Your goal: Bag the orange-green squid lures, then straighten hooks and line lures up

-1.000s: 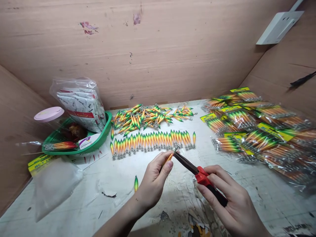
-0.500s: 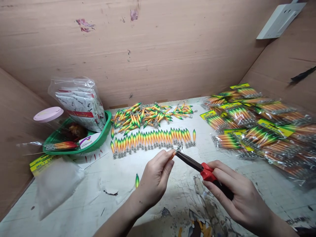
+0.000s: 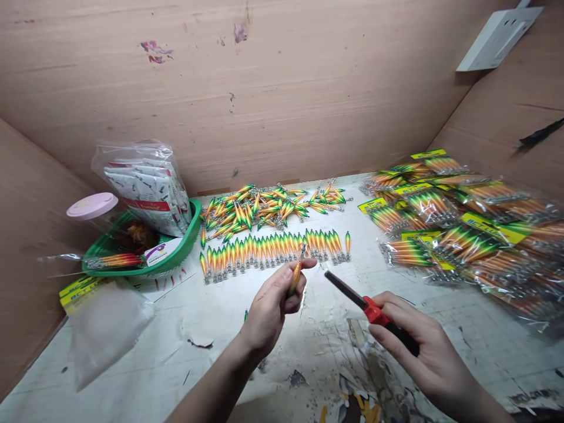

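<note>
Left hand: fingers closed around a lure above the surface. Right hand: curled around red-and-black pliers. Yellow packet labels, right, partly legible: "BCT LU".

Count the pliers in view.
1: red-and-black pliers in the right hand, tip apart from the lure in the left hand. No other pair shows.

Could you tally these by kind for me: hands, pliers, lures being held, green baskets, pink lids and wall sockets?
Hands: 2 (left hand, right hand)
Pliers: 1
Held lure: 1
Green basket: 1
Pink lid: 1
White wall socket: 1
Total: 7
</note>
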Demonstrator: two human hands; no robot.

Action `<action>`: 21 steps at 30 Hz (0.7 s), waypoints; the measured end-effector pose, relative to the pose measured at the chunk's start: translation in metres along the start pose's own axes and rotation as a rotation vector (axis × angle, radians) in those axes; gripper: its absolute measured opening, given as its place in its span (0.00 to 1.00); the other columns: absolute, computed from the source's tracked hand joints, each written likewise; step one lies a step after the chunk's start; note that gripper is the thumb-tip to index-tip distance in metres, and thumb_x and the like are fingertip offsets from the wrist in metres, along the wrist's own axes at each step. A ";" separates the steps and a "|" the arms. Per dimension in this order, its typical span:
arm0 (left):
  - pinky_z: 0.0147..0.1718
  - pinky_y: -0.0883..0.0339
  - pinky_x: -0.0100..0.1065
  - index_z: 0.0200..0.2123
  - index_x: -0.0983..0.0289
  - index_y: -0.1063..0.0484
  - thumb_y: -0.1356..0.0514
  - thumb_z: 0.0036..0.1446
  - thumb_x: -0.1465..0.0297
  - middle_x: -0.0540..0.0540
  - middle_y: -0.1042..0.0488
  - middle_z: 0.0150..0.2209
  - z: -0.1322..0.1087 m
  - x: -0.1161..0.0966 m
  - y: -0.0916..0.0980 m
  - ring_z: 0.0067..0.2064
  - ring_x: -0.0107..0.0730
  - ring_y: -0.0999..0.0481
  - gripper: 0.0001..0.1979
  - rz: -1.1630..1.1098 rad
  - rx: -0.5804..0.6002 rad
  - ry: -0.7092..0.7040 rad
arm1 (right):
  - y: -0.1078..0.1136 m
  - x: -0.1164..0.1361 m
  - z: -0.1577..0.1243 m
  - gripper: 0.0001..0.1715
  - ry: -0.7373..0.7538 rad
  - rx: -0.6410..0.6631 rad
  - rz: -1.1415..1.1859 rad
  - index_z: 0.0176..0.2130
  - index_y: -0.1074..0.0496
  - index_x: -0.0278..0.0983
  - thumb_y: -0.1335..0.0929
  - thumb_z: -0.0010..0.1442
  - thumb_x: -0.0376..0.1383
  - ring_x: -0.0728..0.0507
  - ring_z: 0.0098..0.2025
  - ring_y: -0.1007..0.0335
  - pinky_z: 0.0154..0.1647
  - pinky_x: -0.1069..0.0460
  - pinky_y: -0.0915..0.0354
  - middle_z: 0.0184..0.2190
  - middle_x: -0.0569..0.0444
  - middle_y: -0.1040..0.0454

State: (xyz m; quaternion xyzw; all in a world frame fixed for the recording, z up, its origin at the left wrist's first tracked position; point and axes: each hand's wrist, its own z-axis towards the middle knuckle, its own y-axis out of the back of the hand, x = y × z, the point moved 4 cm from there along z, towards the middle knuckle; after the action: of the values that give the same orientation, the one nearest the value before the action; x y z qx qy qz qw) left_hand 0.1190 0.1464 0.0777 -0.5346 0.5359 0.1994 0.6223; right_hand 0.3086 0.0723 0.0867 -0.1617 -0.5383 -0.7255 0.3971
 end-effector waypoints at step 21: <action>0.31 0.36 0.28 0.49 0.57 0.28 0.45 0.63 0.70 0.52 0.35 0.35 -0.019 -0.010 -0.007 0.33 0.26 0.33 0.13 0.793 -0.172 -0.501 | -0.003 0.029 0.002 0.04 0.028 -0.070 0.031 0.36 0.32 0.38 0.36 0.62 0.30 0.48 0.36 0.31 0.35 0.57 0.33 0.35 0.51 0.32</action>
State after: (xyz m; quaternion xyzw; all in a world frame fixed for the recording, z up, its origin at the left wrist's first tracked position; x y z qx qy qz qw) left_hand 0.1124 0.1306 0.0922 -0.2739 0.5135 0.5881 0.5617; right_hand 0.2880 0.0624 0.1048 -0.1737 -0.5043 -0.7400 0.4097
